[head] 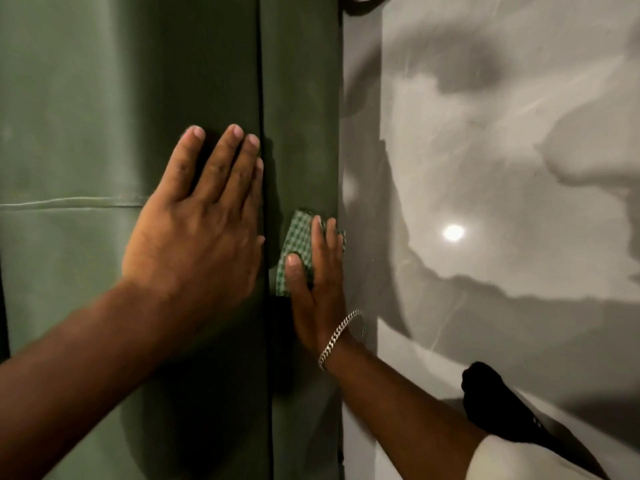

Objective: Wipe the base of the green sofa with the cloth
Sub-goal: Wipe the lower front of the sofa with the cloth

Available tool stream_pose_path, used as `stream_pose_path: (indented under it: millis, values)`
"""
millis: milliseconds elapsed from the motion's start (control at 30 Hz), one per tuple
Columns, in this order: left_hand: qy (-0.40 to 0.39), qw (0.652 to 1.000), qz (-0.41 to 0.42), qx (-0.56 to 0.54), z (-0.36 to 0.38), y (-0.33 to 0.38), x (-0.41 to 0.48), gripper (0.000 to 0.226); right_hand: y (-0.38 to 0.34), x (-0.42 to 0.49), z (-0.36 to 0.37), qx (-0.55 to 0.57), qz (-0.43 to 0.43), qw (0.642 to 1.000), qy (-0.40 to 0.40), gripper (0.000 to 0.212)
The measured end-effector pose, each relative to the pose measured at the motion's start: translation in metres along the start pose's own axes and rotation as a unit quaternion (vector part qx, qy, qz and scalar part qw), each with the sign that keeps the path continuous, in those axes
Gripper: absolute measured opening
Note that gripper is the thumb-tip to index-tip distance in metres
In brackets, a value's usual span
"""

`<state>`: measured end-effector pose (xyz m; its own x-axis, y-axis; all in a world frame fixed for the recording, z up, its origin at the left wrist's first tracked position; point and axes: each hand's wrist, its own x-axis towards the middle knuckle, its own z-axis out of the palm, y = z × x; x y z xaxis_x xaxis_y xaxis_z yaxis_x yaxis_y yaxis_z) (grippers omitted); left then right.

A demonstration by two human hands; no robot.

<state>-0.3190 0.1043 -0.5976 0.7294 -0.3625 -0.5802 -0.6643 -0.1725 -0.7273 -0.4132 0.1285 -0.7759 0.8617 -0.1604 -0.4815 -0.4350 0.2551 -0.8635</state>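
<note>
A green sofa cushion (69,150) is seen on the far left, with a pale seam line across it. The left hand (197,216) is laid flat on this cushion, and its fingers are spread wide. Nothing is held in it. Just right of the left hand, a dark gap is seen between the cushion and the sofa base (299,116). The base is a darker green strip, and it is found between the 2 hands and above them.

The cloth (298,240) is pressed onto the base by the right hand (317,289). The cloth is green and white with small checks. It is held under the flat fingers and the thumb, and part of it is hidden by the hand. A silver chain bracelet (337,336) is worn on the right wrist.

To the right of the right hand, a shiny grey floor (502,202) is seen, with 1 bright light spot on it. A black thing (491,396) is seen near the right arm, but what it is cannot be told.
</note>
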Motion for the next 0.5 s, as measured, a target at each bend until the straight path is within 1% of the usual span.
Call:
stream_pose_path:
  millis: [33, 67, 133, 200, 300, 367, 433, 500]
  values:
    - [0.000, 1.000, 0.001, -0.011, 0.000, 0.001, -0.004, 0.078, 0.006, -0.006, -0.002, 0.004, 0.020, 1.000, -0.001, 0.070]
    - [0.002, 1.000, 0.001, -0.024, 0.000, 0.002, -0.008, 0.078, 0.014, -0.016, -0.006, 0.017, 0.060, 0.998, -0.011, 0.070]
    - [0.004, 0.999, 0.001, -0.046, -0.002, 0.003, -0.013, 0.077, 0.029, -0.044, -0.010, 0.046, 0.144, 0.987, -0.052, 0.061]
    - [0.004, 0.999, 0.004, -0.052, -0.003, 0.002, -0.012, 0.076, 0.033, -0.067, -0.004, 0.044, 0.176, 0.981, -0.073, 0.057]
    - [0.006, 0.998, 0.008, -0.055, -0.005, -0.004, -0.007, 0.077, 0.020, -0.077, 0.010, 0.022, 0.209, 0.977, -0.039, 0.058]
    - [0.005, 0.998, 0.007, -0.062, -0.007, -0.009, -0.003, 0.077, 0.008, -0.073, 0.012, 0.022, 0.214, 0.976, -0.019, 0.058]
    - [0.008, 0.998, 0.004, -0.058, -0.008, -0.014, 0.003, 0.078, -0.001, -0.059, 0.010, 0.016, 0.184, 0.983, -0.005, 0.056]
    - [0.021, 0.998, -0.004, -0.055, -0.007, -0.018, 0.012, 0.079, -0.009, -0.031, 0.007, -0.023, 0.136, 0.990, 0.016, 0.056]
